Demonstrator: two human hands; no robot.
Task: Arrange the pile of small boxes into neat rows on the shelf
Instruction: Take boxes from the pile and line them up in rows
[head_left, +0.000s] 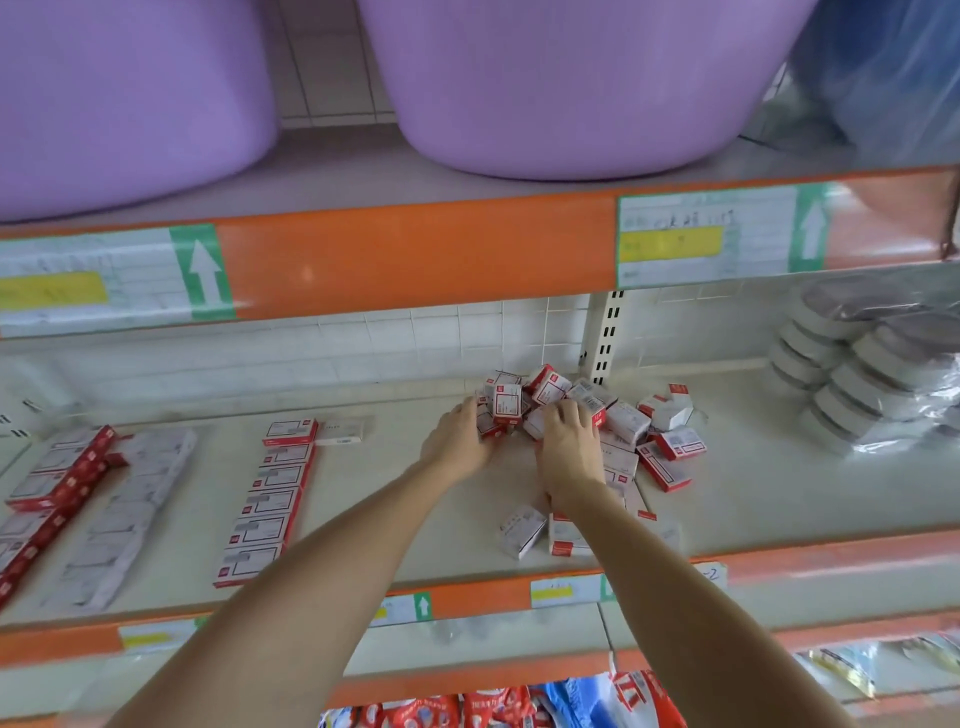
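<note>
Both your hands are deep in the pile of small boxes (566, 415), which sits far back on the shelf (415, 519), against the tiled wall just left of the slotted upright (605, 338). Your left hand (460, 434) has its fingers curled round a few boxes at the left edge of the heap; your right hand (569, 441) lies over the middle with fingers bent onto the boxes beneath, though whether it truly grips one or only presses down I cannot tell. The pile is loose — boxes lean on one another at every angle, some spilled right toward the stacked round containers (852, 374), and two stray boxes (545, 532) lie near the front edge under your right forearm. That is where I judge trouble could start: drawing your right arm back low could brush those near boxes off the orange lip (467, 597). Scooping too many at once could also let light cartons slip from between your palms and scatter further. On the left, the row of flat red-and-white boxes (267, 499) lies neatly, running near to far; sweeping a handful leftward carelessly could knock it askew. Lift small batches clear and you keep the rows straight.
</note>
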